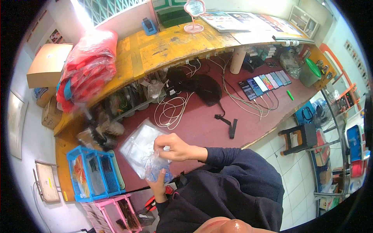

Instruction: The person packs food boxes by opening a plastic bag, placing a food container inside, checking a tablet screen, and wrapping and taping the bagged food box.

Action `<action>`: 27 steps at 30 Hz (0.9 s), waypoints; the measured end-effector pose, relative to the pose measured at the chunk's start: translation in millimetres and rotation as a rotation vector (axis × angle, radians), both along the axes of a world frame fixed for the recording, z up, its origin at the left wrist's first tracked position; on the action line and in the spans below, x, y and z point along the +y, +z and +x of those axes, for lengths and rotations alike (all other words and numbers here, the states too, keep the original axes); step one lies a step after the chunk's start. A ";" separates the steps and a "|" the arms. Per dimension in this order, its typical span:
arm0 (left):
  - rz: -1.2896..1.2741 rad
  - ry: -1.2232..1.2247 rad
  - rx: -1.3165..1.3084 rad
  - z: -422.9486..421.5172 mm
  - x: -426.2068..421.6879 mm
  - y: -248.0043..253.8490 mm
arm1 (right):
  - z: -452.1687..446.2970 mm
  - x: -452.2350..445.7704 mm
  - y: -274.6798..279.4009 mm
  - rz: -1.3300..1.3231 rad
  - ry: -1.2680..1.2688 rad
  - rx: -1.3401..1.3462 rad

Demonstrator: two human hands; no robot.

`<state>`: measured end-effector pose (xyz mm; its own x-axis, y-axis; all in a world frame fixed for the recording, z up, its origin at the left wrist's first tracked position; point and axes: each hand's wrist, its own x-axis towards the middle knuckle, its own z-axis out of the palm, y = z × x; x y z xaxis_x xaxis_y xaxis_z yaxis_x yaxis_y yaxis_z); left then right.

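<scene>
My left hand (157, 187) is wrapped round the lower part of a small clear plastic bag (158, 169) with blue marks on it. Above it, my right hand (175, 148) is closed, its fingers pinching the bag's upper end. What lies inside the bag is too small to make out. Beneath both hands, a stack of clear plastic sheets or bags (136, 146) rests on the dark red desk top (194, 130).
A blue plastic basket (94, 173) stands left, above a pink rack (116, 213). Coiled white cable (171, 112), a black strap (232, 128), several phones (258, 84) and a green-lidded bin (311, 73) occupy the desk. A yellow shelf (163, 48) runs behind; a black stool (299, 138) stands right.
</scene>
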<state>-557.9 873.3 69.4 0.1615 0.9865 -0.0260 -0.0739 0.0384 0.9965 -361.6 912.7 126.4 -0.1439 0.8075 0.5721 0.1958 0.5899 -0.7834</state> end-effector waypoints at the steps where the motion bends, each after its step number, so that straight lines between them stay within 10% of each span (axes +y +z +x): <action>1: -0.018 0.010 -0.054 0.2 1.7 -11.0 | 2.0 1.8 0.6 -0.009 -0.037 0.042; 9: -0.244 0.116 -0.056 -6.1 12.8 -63.4 | 16.5 18.2 5.0 -0.021 -0.116 0.256; 14: -0.066 0.177 -0.015 3.9 16.4 -49.1 | 26.3 36.3 -0.3 -0.266 0.112 0.897; 27: -0.158 0.087 0.029 1.4 2.9 -60.8 | 83.3 45.5 20.4 -0.006 -0.077 1.094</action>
